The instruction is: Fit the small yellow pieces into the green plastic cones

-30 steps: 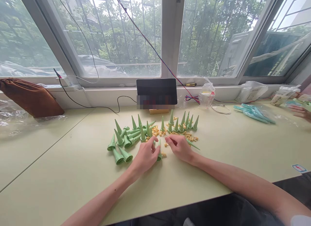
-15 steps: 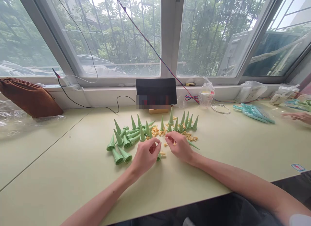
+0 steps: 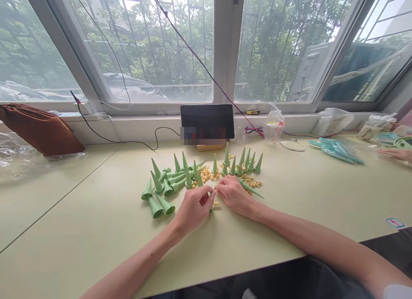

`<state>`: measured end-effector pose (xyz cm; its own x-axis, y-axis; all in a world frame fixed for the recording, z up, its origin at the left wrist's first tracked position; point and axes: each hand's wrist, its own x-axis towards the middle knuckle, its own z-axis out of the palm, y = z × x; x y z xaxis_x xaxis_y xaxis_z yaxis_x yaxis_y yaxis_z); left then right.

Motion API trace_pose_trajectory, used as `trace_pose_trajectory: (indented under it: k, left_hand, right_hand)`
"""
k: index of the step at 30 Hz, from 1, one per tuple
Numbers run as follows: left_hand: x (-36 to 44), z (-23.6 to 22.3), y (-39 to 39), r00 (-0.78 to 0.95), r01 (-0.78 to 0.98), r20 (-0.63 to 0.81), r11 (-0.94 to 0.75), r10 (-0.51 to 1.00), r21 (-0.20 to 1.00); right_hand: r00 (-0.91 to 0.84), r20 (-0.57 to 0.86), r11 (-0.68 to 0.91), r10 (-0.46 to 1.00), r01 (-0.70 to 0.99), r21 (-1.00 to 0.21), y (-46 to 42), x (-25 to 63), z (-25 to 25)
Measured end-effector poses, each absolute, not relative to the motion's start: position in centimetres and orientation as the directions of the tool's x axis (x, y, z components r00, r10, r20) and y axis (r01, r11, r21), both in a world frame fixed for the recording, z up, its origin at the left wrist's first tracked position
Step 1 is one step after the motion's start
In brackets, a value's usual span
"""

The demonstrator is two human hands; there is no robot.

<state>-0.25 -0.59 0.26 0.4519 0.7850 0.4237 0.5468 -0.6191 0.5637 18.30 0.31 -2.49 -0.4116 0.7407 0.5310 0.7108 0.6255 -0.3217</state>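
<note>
My left hand (image 3: 194,205) is closed in a pinch, its fingertips meeting those of my right hand (image 3: 237,197) just in front of the pile. Whatever is between the fingers is too small or hidden to name. My right hand is pinched too. A hollow green piece (image 3: 211,209) shows partly behind my left fingers, with a small yellow peg-like part (image 3: 216,204) beside it. Green hollow cone spikes (image 3: 156,208) lie on their sides at left. Others, like one green spike (image 3: 259,163), stand upright behind. Loose small yellow parts (image 3: 252,181) are scattered among them; one green spike (image 3: 252,188) lies beyond my right hand.
A black tablet (image 3: 207,119) leans on a small stand at the back of the table (image 3: 90,230). A brown pouch (image 3: 41,129) is at left. At right are a bagged cup (image 3: 274,126), teal wrapped items (image 3: 336,151) and another person's hand (image 3: 394,152).
My right hand has moved left and its fingertips now meet those of my left hand. The left hand has barely shifted. At far right the other person's hand has moved, and a green object now shows there.
</note>
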Motion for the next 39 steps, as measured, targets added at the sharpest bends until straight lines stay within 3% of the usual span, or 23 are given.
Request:
trace_pose_trajectory:
  k: [14, 25, 39]
  left_hand:
    - [-0.23, 0.22, -0.63, 0.465, 0.541, 0.444, -0.643, 0.766, 0.543]
    - [-0.26, 0.08, -0.54, 0.472, 0.529, 0.454, -0.655, 0.756, 0.540]
    - [-0.26, 0.19, -0.50, 0.511, 0.509, 0.455, -0.683, 0.729, 0.524]
  right_hand:
    - [-0.435, 0.496, 0.636, 0.751, 0.677, -0.370, 0.18, 18.15, -2.34]
    - [-0.332, 0.596, 0.672, 0.731, 0.500, -0.547, 0.11, 18.18, -2.80]
    - [-0.333, 0.656, 0.730, 0.678, 0.407, -0.549, -0.27, 17.96, -2.36]
